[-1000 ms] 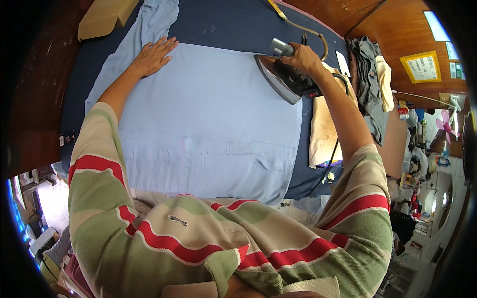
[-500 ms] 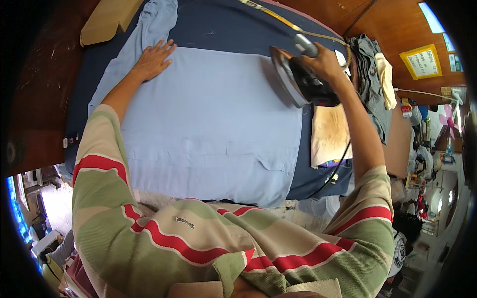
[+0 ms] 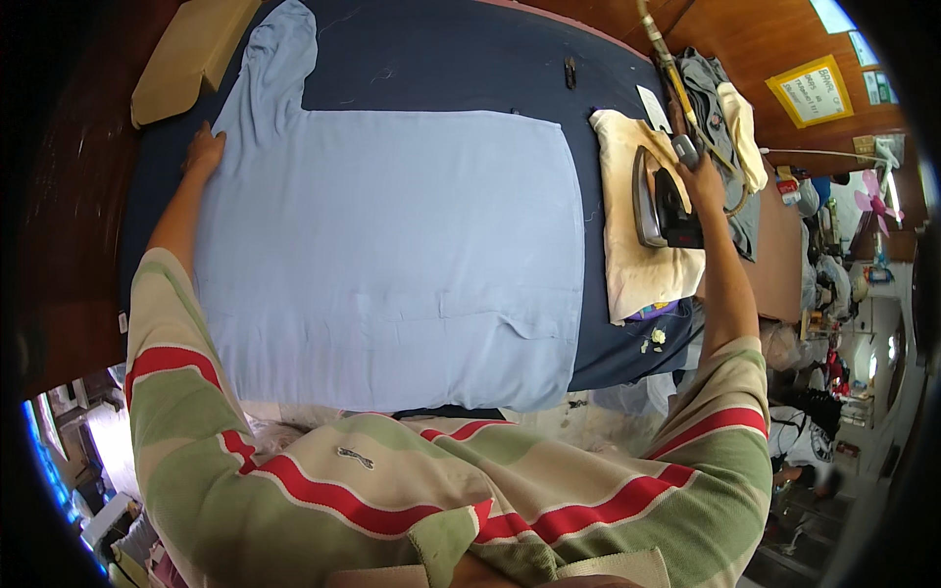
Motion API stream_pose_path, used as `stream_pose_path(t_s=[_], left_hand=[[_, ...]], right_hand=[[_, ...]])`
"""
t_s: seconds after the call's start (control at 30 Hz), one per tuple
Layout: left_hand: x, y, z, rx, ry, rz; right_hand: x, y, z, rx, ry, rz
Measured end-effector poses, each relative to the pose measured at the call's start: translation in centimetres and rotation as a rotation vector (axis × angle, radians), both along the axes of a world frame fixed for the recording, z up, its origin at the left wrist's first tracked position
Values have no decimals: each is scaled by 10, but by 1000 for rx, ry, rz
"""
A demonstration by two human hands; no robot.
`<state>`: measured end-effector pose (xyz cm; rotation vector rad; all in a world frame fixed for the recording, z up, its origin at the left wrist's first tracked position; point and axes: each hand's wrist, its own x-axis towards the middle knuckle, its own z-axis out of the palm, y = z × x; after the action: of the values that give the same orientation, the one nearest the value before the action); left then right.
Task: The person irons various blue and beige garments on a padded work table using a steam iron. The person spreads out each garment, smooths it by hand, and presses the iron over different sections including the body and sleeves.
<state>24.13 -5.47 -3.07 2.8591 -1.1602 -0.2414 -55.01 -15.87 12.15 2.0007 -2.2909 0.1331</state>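
Note:
A light-blue garment (image 3: 392,216) lies spread over a dark-blue covered table, its sleeve stretching toward the far left. At the garment's left edge, below the sleeve, my left hand (image 3: 204,154) has its fingers closed on the cloth; the fingertips are partly hidden. On the right, my right hand (image 3: 704,181) is wrapped round the handle of an iron (image 3: 671,211). The iron rests on a folded, scorched cream cloth (image 3: 627,279), with its metal soleplate turned toward the garment. A hose and cord (image 3: 671,73) run up from the iron's handle end.
A cardboard piece (image 3: 191,64) sits at the far left of the table (image 3: 441,59). A small dark tool (image 3: 570,73) lies near the far edge. Folded dark clothes (image 3: 704,78) are stacked beyond the iron. A yellow-edged sign (image 3: 810,90) hangs on the wooden wall.
My right hand has carried the iron from the garment's right edge onto the cream cloth. My left hand has slid from lying flat on the garment to its left edge, and the sleeve has shifted left.

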Motion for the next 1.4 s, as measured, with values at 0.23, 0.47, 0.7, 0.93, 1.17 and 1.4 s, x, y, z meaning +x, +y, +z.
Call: stream_pose_path(t_s=[0.23, 0.47, 0.7, 0.93, 1.17, 1.4], left_hand=[[-14, 15, 1, -13, -147, -191], [-36, 34, -10, -277, -318, -245], [-29, 53, -7, -275, -291, -194], [-35, 41, -12, -248, -266, -180], [31, 28, -5, -111, -145, -258], [-46, 3, 102, -1, -325, -436]], right_hand=[[121, -54, -69, -64, -110, 603], [152, -157, -129, -183, -216, 315], [142, -183, -150, 8, -208, 184], [93, -150, -140, -220, 218, 211], [155, -33, -117, 215, -245, 414], [144, -55, -109, 303, -1044, 279]])
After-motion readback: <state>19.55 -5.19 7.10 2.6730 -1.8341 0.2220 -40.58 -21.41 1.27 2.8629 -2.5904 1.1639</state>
